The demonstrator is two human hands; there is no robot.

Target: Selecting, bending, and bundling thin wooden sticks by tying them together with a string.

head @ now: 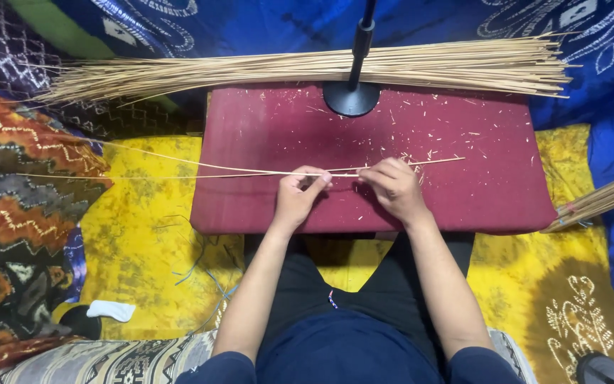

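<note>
Seated person seen from above, working over a low cushion. Nearest the viewer are the dark blue sleeves and black trousers; both forearms reach forward across the lap.

Left hand (298, 196): fingers curled and pressed together, thumb and forefinger pinching the thin sticks (250, 171) at their near middle. Right hand (392, 186): fingers bunched and folded over, pinching the same sticks just beside the left hand; the two hands are close but not touching. The sticks are long, pale and slender. They run roughly level from far out over the patterned cloth at left, across the hands, to a short free end at right above the cushion. At least two strands show, spreading apart toward the left.

Maroon cushion (264, 135): a flat rectangular pad beneath the hands, dotted with small pale shavings. It rests on a yellow cloth (143, 242) that carries a few loose blue threads (204, 274). A small white object (111, 310) lies at lower left.

Black round stand base (350, 98): it sits at the cushion's far edge, with an upright pole rising out of view.

Bundle of sticks (307, 67): a thick sheaf lying crosswise behind the cushion, on blue patterned fabric (605, 85). A second bundle (602, 200) enters from the right edge.
</note>
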